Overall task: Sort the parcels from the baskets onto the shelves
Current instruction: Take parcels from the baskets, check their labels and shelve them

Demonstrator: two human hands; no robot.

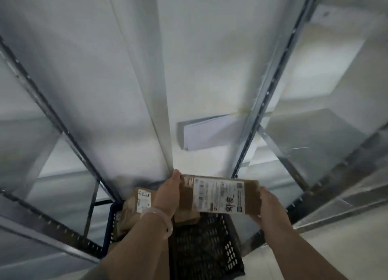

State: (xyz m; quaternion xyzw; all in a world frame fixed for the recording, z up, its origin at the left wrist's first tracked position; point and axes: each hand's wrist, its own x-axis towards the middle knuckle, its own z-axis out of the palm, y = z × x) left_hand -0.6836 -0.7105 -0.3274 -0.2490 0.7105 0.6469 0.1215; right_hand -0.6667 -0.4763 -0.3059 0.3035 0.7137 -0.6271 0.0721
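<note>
**Parcel held crosswise over the basket, both hands on its ends**

Forearms reach up from the bottom edge toward a dark perforated basket (201, 248) that sits below and between them. Around and behind it rises pale metal shelving (270, 86), blurred, its slotted uprights slanting inward; a flat pale packet (207, 134) lies on one shelf further in.

Above the basket a brown cardboard parcel (218, 194) is held up, its long axis running left to right across the view, dipping slightly toward the right. Its broad face, with a white printed label (218, 195), is turned toward the camera.

The left hand (168, 193), a pale bangle (157, 215) on its wrist, clasps the parcel's left end with fingers curled behind it. The right hand (267, 206) grips the right end, fingers wrapped around the far side.

Behind the left wrist, a second brown parcel (134, 208) rests in the basket's left part, bearing a small handwritten tag (143, 199).
</note>
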